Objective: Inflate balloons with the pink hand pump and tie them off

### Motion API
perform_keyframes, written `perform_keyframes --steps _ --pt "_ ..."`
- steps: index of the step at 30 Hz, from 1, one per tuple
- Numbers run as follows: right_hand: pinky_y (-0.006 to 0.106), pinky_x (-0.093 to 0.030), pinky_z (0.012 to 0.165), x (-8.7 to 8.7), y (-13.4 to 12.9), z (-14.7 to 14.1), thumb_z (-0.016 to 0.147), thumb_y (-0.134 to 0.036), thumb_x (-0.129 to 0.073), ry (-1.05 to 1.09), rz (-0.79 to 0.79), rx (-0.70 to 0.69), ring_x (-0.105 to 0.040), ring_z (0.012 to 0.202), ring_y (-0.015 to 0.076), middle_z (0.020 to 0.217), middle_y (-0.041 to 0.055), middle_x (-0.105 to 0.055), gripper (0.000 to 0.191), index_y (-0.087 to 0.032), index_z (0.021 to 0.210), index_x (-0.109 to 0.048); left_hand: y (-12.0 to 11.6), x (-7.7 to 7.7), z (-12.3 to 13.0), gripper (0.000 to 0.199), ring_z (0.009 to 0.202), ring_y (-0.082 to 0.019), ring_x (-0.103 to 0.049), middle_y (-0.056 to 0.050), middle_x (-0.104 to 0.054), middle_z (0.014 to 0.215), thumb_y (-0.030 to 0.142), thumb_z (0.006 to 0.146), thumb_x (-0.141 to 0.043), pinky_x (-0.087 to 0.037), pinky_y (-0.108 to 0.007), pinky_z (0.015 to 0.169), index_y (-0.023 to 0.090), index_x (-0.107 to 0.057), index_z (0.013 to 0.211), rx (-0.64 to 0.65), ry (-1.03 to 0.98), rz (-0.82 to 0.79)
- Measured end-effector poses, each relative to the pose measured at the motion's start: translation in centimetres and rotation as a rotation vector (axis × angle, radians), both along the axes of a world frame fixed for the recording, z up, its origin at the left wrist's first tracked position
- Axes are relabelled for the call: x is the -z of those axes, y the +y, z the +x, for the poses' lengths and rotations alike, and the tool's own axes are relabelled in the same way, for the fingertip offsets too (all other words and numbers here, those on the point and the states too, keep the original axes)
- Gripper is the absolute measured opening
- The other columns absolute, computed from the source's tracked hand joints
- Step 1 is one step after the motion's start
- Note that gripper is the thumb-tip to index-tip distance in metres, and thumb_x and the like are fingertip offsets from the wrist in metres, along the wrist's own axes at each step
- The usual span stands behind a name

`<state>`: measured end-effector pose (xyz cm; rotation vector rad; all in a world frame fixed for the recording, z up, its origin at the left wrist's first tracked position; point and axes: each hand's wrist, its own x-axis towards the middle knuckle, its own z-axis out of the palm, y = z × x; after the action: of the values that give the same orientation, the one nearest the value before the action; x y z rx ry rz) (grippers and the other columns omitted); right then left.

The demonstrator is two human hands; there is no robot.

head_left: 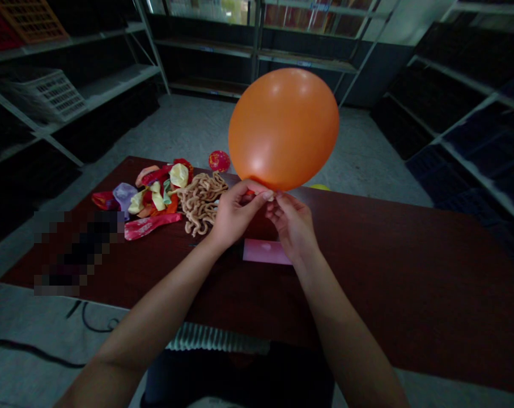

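A large inflated orange balloon (pixel 284 127) stands above the dark red table (pixel 367 272), its neck end down at my fingertips. My left hand (pixel 239 209) pinches the balloon's neck between thumb and fingers. Touching it at the fingertips, my right hand (pixel 291 220) is also closed at the neck; the neck itself is mostly hidden. A pink flat piece (pixel 265 251) lies under my right wrist. Just left of my left hand is a heap of tan cords (pixel 200 204), beside a pile of limp balloons in several colours (pixel 157 192).
A small red patterned balloon (pixel 219 161) is at the table's far edge, and a yellow round thing (pixel 320 187) shows partly behind it. Shelves with a white basket (pixel 56 93) stand left; more shelves stand behind and right. A black cable (pixel 35 352) lies on the floor.
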<state>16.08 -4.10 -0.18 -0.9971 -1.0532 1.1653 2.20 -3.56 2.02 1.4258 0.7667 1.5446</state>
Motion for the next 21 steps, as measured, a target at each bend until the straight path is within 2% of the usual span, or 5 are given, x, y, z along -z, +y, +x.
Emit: perform_keyframes --steps 3,5,10,16,21 --pt "0.032 -0.058 0.065 0.3 0.0 -0.2 0.087 -0.056 -0.077 -0.018 0.024 0.059 -0.069 0.075 0.0177 0.084 0.0031 -0.074 0.033 -0.024 0.089 -0.074 0.2 0.2 0.0 0.028 0.075 -0.017 -0.068 -0.003 -0.073 0.084 0.044 0.09 -0.087 -0.057 -0.031 0.072 0.02 -0.073 0.085 -0.029 -0.056 -0.066" --pt "0.031 -0.058 0.065 0.2 -0.2 -0.6 0.087 -0.053 -0.077 -0.004 0.033 0.09 -0.068 0.074 0.0169 0.083 0.003 -0.074 0.03 -0.024 0.088 -0.073 0.3 0.4 0.1 0.029 0.065 -0.015 -0.06 -0.001 -0.066 0.074 0.045 0.088 -0.088 -0.052 -0.028 0.061 0.021 -0.071 0.085 -0.049 -0.111 -0.131" --pt "0.031 -0.059 0.064 0.2 -0.8 -1.5 0.09 -0.051 -0.071 -0.019 0.087 0.107 -0.068 0.072 0.0166 0.083 0.0038 -0.075 0.027 -0.024 0.09 -0.073 0.5 0.5 0.2 0.032 0.054 -0.012 -0.043 0.001 -0.056 0.07 0.047 0.086 -0.087 -0.041 -0.027 0.05 0.022 -0.066 0.086 0.013 -0.259 -0.271" --pt "0.031 -0.056 0.058 0.6 -0.8 -2.0 0.088 -0.049 -0.075 -0.012 0.141 0.226 -0.066 0.064 0.0179 0.071 0.0018 -0.071 0.024 -0.025 0.084 -0.073 0.7 0.0 -0.3 0.032 0.055 -0.012 -0.041 0.001 -0.048 0.067 0.045 0.095 -0.079 -0.047 -0.026 0.051 0.022 -0.061 0.082 0.074 -0.316 -0.358" --pt "0.032 -0.054 0.057 0.8 -1.3 -2.4 0.093 -0.052 -0.071 -0.144 0.165 0.247 -0.065 0.06 0.0179 0.067 0.0009 -0.071 0.028 -0.025 0.088 -0.076 1.6 0.9 -1.0 0.038 0.06 -0.014 -0.05 -0.001 -0.053 0.072 0.048 0.096 -0.077 -0.049 -0.028 0.054 0.023 -0.057 0.077 0.031 -0.345 -0.39"
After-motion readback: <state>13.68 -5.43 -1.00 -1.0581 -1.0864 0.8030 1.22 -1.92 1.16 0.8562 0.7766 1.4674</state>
